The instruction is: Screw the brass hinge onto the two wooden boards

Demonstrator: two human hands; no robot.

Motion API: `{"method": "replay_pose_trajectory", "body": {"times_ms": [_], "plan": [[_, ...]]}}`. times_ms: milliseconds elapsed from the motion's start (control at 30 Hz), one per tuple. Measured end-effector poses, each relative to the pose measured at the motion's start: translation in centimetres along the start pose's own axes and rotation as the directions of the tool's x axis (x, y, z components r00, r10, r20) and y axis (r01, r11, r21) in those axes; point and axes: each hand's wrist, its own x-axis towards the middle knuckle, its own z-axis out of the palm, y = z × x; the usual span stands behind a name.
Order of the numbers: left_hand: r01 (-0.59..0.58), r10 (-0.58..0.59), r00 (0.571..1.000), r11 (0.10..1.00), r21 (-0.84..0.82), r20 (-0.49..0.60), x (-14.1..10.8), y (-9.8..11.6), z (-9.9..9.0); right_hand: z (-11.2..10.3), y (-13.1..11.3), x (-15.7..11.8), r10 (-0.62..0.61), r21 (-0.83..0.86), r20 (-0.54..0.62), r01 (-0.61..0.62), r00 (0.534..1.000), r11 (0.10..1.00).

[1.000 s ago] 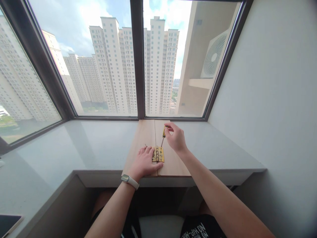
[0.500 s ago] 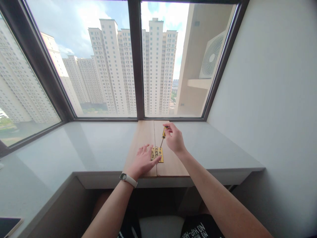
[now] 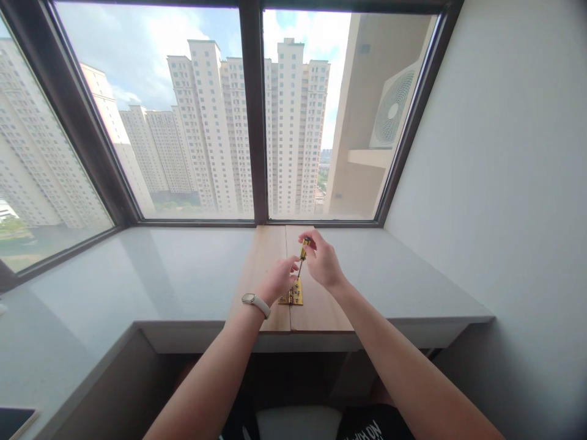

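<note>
My right hand (image 3: pixel 323 260) is closed around the yellow-and-black handle of a screwdriver (image 3: pixel 304 249). Its thin shaft points down at a brass hinge (image 3: pixel 297 293), with the tip by the upper part of the right leaf. Beside the shaft is my left hand (image 3: pixel 280 278), its fingers half curled and thumb apart from them; it covers part of the hinge's left leaf. Small screw heads dot the hinge. Under it lie two wooden boards (image 3: pixel 270 244) side by side, and the hinge spans the seam between them.
A white countertop (image 3: pixel 183 269) carries the boards, its front edge close to my forearms. Behind it rise dark-framed windows (image 3: pixel 258 122). A white wall (image 3: pixel 495 153) stands at the right. Part of a dark flat device (image 3: pixel 16 423) shows at the lower left.
My left hand has lifted from lying across the hinge and moved up and right to the screwdriver shaft, uncovering more of the hinge. My right hand keeps its grip, nearly in place.
</note>
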Motion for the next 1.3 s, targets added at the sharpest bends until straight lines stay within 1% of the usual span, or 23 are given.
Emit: {"method": "replay_pose_trajectory", "body": {"times_ms": [100,233,367,467,567,700,800,900,967,1067,1167,1300], "plan": [[-0.002,0.002,0.999,1.0,-0.022,0.035,0.5,-0.3,0.8,-0.1,-0.3,-0.2,-0.012,-0.01,0.054,0.013,0.998,1.0],[-0.018,0.018,0.999,1.0,-0.012,0.029,0.8,-0.5,1.2,-0.4,-0.7,-0.2,-0.033,-0.005,0.105,0.034,0.994,0.999],[-0.042,0.042,0.999,0.999,0.007,0.021,0.8,-0.8,1.1,-1.4,-1.7,0.2,-0.07,0.003,0.11,0.07,0.991,0.998],[-0.053,0.052,0.998,0.998,0.021,0.027,0.9,-1.1,1.0,-2.7,-2.9,0.3,-0.085,0.01,0.057,0.085,0.995,0.996],[-0.066,0.065,0.997,0.997,0.041,0.038,1.1,-1.4,1.2,-3.8,-4.1,-0.3,-0.098,0.021,-0.002,0.098,0.995,0.995],[-0.077,0.074,0.996,0.995,0.071,0.038,1.8,-1.1,1.6,-4.7,-4.7,-2.4,-0.056,0.04,-0.082,0.06,0.995,0.997],[-0.07,0.069,0.997,0.994,0.081,0.018,2.2,-0.9,1.1,-5.2,-4.4,-4.4,-0.001,0.065,-0.176,0.012,0.984,0.998],[-0.036,0.039,0.999,0.995,0.088,-0.033,2.0,-1.6,-0.2,-6.3,-3.7,-6.5,0.089,0.12,-0.289,-0.056,0.953,0.991],[0.015,-0.008,0.997,0.995,0.098,-0.077,1.4,-2.7,-1.2,-7.2,-3.3,-8.0,0.16,0.157,-0.356,-0.11,0.921,0.981],[0.097,-0.082,0.989,0.988,0.121,-0.12,0.3,-4.8,-2.2,-8.2,-3.0,-10.0,0.218,0.211,-0.442,-0.135,0.87,0.968],[0.138,-0.121,0.985,0.981,0.14,-0.121,-0.5,-6.2,-2.5,-8.3,-3.2,-11.5,0.251,0.246,-0.479,-0.146,0.841,0.958],[0.147,-0.129,0.985,0.975,0.167,-0.115,-0.9,-6.5,-2.2,-7.3,-3.5,-12.4,0.263,0.249,-0.507,-0.153,0.821,0.956]]}}
